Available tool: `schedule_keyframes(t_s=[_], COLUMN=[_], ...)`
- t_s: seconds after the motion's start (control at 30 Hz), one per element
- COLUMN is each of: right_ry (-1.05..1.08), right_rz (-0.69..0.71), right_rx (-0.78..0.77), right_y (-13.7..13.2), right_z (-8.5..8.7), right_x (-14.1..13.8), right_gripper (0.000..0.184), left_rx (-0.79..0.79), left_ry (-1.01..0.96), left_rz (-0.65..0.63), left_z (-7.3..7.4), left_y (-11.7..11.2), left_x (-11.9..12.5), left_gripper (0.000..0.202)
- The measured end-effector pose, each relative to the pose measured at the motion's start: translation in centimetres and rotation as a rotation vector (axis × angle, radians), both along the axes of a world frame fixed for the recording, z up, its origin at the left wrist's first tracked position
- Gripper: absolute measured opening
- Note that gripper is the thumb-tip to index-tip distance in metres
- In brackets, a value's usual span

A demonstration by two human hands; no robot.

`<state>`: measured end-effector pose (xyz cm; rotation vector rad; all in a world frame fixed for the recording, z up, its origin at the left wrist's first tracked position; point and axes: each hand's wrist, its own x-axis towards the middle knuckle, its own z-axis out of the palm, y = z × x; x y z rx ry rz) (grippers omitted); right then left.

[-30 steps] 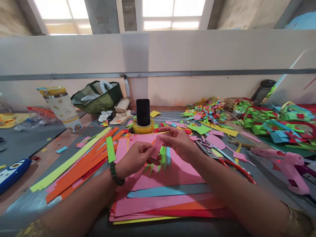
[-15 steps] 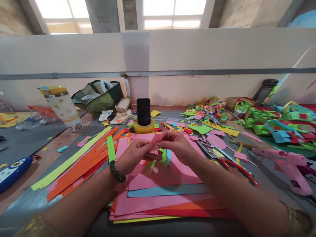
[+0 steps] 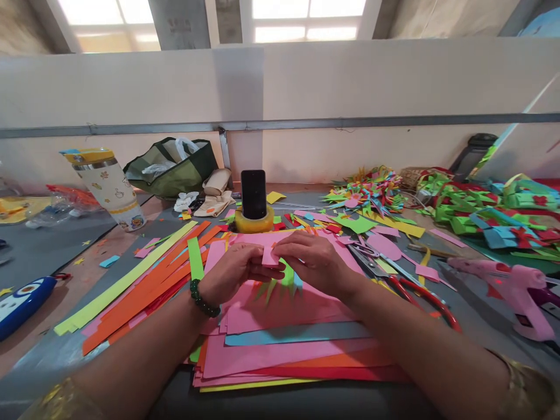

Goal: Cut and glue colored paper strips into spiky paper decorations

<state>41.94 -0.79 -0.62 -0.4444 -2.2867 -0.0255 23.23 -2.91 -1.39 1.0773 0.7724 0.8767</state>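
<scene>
A small folded piece of pink paper (image 3: 270, 256) is pinched between my two hands, above a stack of coloured paper sheets (image 3: 262, 363). My left hand (image 3: 238, 269) grips its left side with closed fingers; a dark green bead bracelet circles that wrist. At its right edge, the thumb and fingers of my right hand (image 3: 312, 259) are closed on the paper as well. Under my hands, pointed green paper spikes (image 3: 286, 281) lie on the top pink sheet, partly hidden by my fingers.
Orange paper strips (image 3: 144, 291) spread to the left. Red-handled scissors (image 3: 422, 297) and a pink glue gun (image 3: 510, 286) lie to the right. Behind the stack, a phone (image 3: 253, 193) stands in a yellow tape roll (image 3: 254, 223). A tumbler (image 3: 107, 189) stands far left.
The pink paper piece now looks smaller and folded over, where it stood up taller before. Both hands stay over the stack, my right hand slightly lower.
</scene>
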Motion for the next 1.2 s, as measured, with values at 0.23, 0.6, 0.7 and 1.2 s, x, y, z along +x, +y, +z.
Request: schedule_keyframes(t_s=[0.23, 0.6, 0.7, 1.2], right_ry=[-0.084, 0.355, 0.397, 0.434], right_rz=[-0.026, -0.103, -0.093, -0.032], right_rx=[0.003, -0.834, -0.932, -1.016], right_y=[0.0, -0.3, -0.2, -0.2], right_z=[0.0, -0.3, -0.5, 0.0], right_x=[0.2, -1.2, -1.3, -1.2], right_gripper=[0.024, 0.018, 0.019, 0.021], left_rx=[0.084, 0.179, 0.197, 0.226], left_ry=[0.046, 0.172, 0.194, 0.233], left_rz=[-0.040, 0.038, 0.040, -0.004], left_z=[-0.6, 0.0, 0.0, 0.2], left_y=[0.2, -0.3, -0.7, -1.0], left_x=[-0.2, 0.4, 0.7, 1.0], left_gripper=[0.027, 0.037, 0.039, 0.033])
